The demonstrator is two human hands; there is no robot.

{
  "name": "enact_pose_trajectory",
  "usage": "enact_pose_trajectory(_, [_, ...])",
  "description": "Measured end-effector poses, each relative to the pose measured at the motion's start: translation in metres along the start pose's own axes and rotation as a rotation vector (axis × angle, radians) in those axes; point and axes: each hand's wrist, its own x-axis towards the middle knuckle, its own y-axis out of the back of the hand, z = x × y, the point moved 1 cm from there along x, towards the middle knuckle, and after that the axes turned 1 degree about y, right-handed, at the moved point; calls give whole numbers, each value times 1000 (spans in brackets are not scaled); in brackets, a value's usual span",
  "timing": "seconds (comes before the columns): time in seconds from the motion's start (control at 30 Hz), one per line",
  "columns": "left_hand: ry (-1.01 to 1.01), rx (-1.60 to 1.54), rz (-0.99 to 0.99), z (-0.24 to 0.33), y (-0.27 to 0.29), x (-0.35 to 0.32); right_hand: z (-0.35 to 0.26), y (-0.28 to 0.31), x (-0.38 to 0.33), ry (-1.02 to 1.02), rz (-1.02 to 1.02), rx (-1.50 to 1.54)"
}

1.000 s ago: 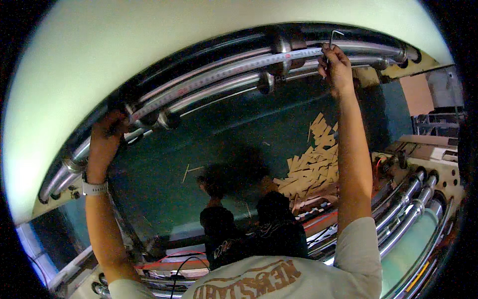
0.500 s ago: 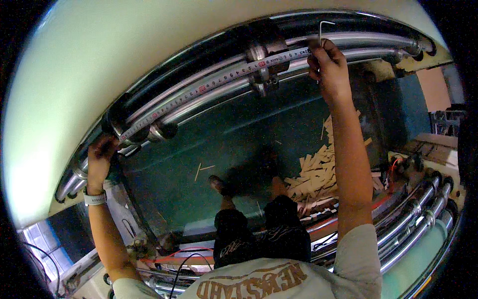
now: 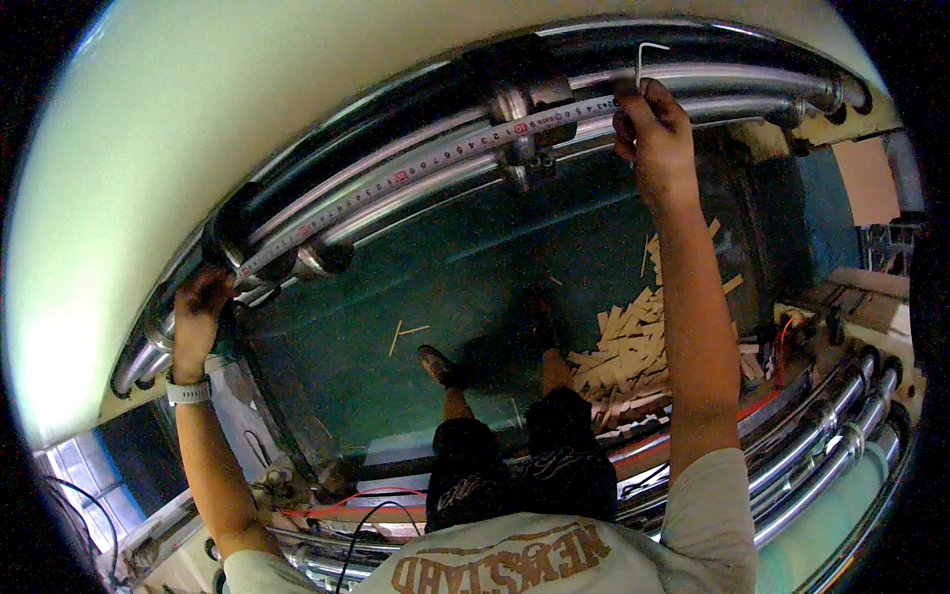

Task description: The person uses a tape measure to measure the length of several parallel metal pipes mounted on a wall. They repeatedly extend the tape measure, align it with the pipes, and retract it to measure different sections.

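You are mid-measurement: a silver steel measuring tape with red marks [image 3: 416, 168] lies stretched along the polished chrome rollers [image 3: 396, 203] of the machine. Your left hand [image 3: 201, 315] is closed over the tape's near end at the roller's left journal. Your right hand [image 3: 653, 124] pinches the far end against the upper roller and also grips a small bent metal hex key [image 3: 643, 59]. The tape looks taut and ready to read; keeping both ends pinned flat seems to be what counts. Below, on the green floor [image 3: 475, 287], a heap of pale wooden strips [image 3: 623, 346] lies beside your right leg. A plain brown cardboard panel [image 3: 866, 183] stands at the far right.
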Motion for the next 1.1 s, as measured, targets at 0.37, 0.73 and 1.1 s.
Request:
enact_pose_trajectory(0.37, [-21, -54, -13, 2, 1, -2, 4, -9, -12, 61, 146, 14])
enact_pose_trajectory(0.73, [-125, -38, -118, -33, 27, -36, 10, -52, -44, 244, 198, 124])
enact_pose_trajectory(1.1, [-9, -68, -318, -63, 47, -43, 14, -81, -50, 259, 256, -37])
